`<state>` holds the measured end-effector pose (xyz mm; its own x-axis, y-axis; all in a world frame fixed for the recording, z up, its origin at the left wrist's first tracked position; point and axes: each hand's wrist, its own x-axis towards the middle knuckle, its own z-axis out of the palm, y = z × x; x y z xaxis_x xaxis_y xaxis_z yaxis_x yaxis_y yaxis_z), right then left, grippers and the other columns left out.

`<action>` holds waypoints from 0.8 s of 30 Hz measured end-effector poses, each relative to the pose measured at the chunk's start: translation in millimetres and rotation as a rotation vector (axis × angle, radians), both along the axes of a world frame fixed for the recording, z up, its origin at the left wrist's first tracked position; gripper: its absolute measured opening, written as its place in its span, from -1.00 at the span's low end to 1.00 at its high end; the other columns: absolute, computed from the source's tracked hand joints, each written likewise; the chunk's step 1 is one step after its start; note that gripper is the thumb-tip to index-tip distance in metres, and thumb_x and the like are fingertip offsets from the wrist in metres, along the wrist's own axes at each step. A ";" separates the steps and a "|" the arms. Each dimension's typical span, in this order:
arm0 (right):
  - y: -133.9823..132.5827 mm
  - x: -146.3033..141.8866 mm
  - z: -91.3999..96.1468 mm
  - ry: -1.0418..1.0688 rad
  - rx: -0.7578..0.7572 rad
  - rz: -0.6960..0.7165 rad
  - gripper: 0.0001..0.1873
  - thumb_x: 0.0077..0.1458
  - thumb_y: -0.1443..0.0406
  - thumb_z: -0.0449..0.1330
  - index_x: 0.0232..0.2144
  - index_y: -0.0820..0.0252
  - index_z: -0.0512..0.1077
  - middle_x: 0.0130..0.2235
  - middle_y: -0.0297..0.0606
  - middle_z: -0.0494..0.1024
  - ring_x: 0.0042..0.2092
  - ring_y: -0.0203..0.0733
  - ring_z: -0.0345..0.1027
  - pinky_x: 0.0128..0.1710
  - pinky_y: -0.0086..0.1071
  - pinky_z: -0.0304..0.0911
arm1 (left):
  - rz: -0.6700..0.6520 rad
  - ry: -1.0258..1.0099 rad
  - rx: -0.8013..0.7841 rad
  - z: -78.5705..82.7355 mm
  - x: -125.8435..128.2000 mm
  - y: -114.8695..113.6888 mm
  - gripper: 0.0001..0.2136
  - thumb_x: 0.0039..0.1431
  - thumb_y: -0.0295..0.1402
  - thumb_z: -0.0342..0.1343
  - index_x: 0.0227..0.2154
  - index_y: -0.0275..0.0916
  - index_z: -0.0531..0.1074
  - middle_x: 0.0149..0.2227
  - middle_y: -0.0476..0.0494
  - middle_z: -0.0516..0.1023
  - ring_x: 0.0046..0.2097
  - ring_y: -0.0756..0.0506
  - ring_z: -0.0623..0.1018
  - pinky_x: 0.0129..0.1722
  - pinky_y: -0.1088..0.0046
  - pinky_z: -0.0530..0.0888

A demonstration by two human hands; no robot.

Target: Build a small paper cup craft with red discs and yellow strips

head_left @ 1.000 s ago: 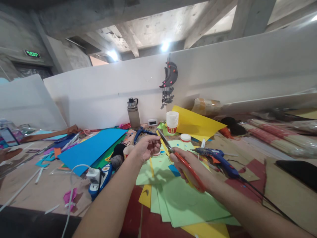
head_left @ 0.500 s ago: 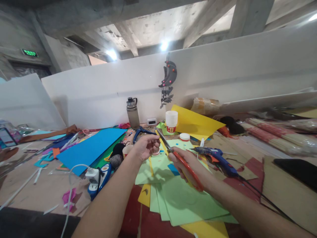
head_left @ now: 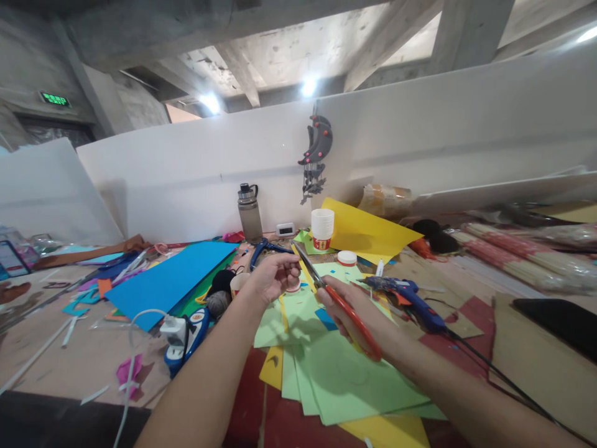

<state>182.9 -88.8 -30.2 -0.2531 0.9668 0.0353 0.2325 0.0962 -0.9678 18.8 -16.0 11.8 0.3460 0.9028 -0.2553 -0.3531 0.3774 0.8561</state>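
Observation:
My right hand (head_left: 347,308) grips red-handled scissors (head_left: 326,292), their blades pointing up and left. A thin yellow paper strip (head_left: 305,272) lies along the blades. My left hand (head_left: 275,275) is closed in a pinch at the blade tips, fingers on the strip's upper end. Both hands hover above a fan of light green sheets (head_left: 345,373) with yellow sheets (head_left: 275,367) under them.
A blue glue gun (head_left: 410,302) with its cable lies right of my hands. Behind stand stacked paper cups (head_left: 323,228), a large yellow sheet (head_left: 368,233) and a grey water bottle (head_left: 249,213). A big blue sheet (head_left: 172,280), a plug (head_left: 175,330) and scraps lie left.
Almost nothing has moved; both hands with scissors and strip have drifted very slightly up and left in the picture.

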 end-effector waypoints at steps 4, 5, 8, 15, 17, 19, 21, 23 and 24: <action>-0.4 0.6 0.3 0.012 -0.023 0.008 -0.76 0.02 0.08 0.09 -0.37 0.10 0.22 -0.61 -0.53 0.13 -0.70 -0.46 0.02 -0.78 -0.60 -0.01 | 0.004 -0.002 0.004 0.1 0.2 -0.5 -0.92 -0.07 -0.58 0.07 -0.61 -0.39 0.37 -0.72 -0.04 0.33 -0.67 0.13 0.31 -0.69 0.70 0.24; -0.4 0.6 0.1 0.014 -0.025 0.008 -0.75 0.02 0.08 0.09 -0.37 0.10 0.22 -0.61 -0.53 0.13 -0.70 -0.47 0.01 -0.78 -0.60 -0.01 | 0.004 0.000 0.004 0.1 0.2 -0.7 -0.92 -0.08 -0.58 0.07 -0.61 -0.39 0.37 -0.71 -0.04 0.33 -0.67 0.13 0.31 -0.69 0.70 0.24; -0.3 0.3 -0.5 0.016 -0.019 0.010 -0.75 0.03 0.06 0.08 -0.37 0.09 0.21 -0.62 -0.54 0.14 -0.70 -0.46 0.02 -0.79 -0.60 -0.02 | 0.007 0.006 0.012 0.5 0.3 -1.4 -0.92 -0.07 -0.57 0.08 -0.61 -0.38 0.37 -0.71 -0.04 0.34 -0.66 0.13 0.31 -0.69 0.70 0.25; -1.7 -0.7 4.7 0.002 -0.040 0.011 -0.72 0.05 0.03 0.05 -0.38 0.09 0.19 -0.66 -0.55 0.13 -0.72 -0.43 0.03 -0.81 -0.58 -0.05 | -0.011 0.019 0.001 1.3 0.3 -0.6 -0.91 -0.06 -0.56 0.07 -0.62 -0.38 0.37 -0.72 -0.04 0.34 -0.67 0.13 0.31 -0.70 0.69 0.24; -2.4 -0.4 7.1 -0.002 -0.041 0.013 -0.73 0.04 0.04 0.06 -0.38 0.09 0.20 -0.67 -0.56 0.13 -0.73 -0.43 0.03 -0.81 -0.58 -0.04 | -0.010 0.014 0.001 1.5 0.2 -0.4 -0.91 -0.07 -0.56 0.07 -0.62 -0.38 0.38 -0.72 -0.04 0.35 -0.67 0.13 0.31 -0.70 0.69 0.23; -2.7 -0.2 8.5 0.005 -0.042 0.011 -0.74 0.04 0.06 0.07 -0.39 0.10 0.19 -0.68 -0.56 0.12 -0.73 -0.44 0.03 -0.80 -0.59 -0.05 | -0.004 0.013 -0.002 1.7 0.3 -0.5 -0.91 -0.07 -0.57 0.07 -0.62 -0.38 0.38 -0.72 -0.04 0.35 -0.67 0.13 0.32 -0.70 0.69 0.23; -2.7 -0.5 8.6 0.025 -0.040 0.013 -0.75 0.04 0.07 0.08 -0.40 0.10 0.19 -0.67 -0.56 0.13 -0.72 -0.45 0.02 -0.80 -0.59 -0.05 | 0.000 0.011 -0.002 1.9 0.5 -0.8 -0.91 -0.07 -0.57 0.07 -0.62 -0.38 0.38 -0.72 -0.05 0.35 -0.67 0.13 0.32 -0.70 0.69 0.23; -2.4 -0.9 8.1 0.038 -0.035 0.012 -0.75 0.04 0.08 0.08 -0.40 0.11 0.19 -0.67 -0.56 0.12 -0.72 -0.45 0.01 -0.79 -0.59 -0.05 | 0.004 0.014 -0.001 1.8 0.6 -0.9 -0.91 -0.08 -0.57 0.08 -0.62 -0.38 0.38 -0.72 -0.05 0.35 -0.67 0.13 0.31 -0.70 0.69 0.23; -2.4 -1.2 8.0 0.037 -0.029 0.012 -0.75 0.04 0.08 0.08 -0.40 0.11 0.20 -0.67 -0.56 0.13 -0.72 -0.45 0.01 -0.79 -0.59 -0.05 | 0.007 0.014 0.000 1.7 0.7 -0.8 -0.91 -0.08 -0.57 0.08 -0.62 -0.38 0.38 -0.72 -0.05 0.35 -0.67 0.13 0.31 -0.70 0.69 0.23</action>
<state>181.8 -91.1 -22.2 -0.2635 0.9645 0.0166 0.1957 0.0703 -0.9781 19.4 -16.8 13.5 0.3361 0.9051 -0.2603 -0.3437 0.3753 0.8608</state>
